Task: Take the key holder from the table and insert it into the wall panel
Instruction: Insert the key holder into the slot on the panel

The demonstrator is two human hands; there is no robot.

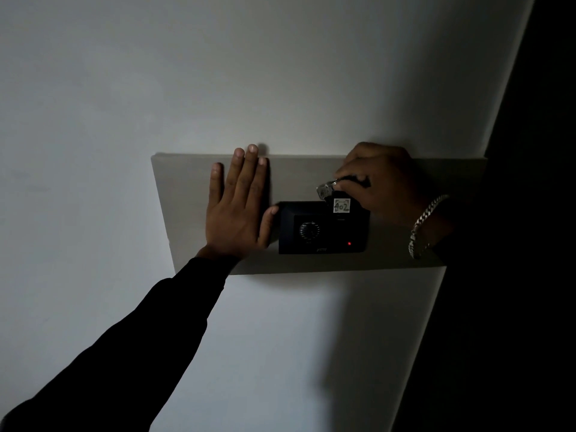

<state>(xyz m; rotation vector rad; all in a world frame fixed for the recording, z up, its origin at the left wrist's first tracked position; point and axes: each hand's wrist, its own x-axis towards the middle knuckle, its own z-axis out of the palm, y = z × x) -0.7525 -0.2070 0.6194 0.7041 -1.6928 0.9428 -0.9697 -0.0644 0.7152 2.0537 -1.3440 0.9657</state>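
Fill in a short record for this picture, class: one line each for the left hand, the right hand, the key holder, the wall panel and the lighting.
left hand: flat and open on the pale board, thumb beside the panel
right hand: grip closed on the key holder
key holder: dark, white tag reading 402, at the panel's top edge
wall panel: black, round grille, small red light lit
lighting: dim

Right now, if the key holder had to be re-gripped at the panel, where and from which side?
Grip the key holder by its upper end, from above, as the right hand does. Its lower end points down at the top edge of the black wall panel, so that end should stay free; the left hand lies flat beside the panel's left edge.
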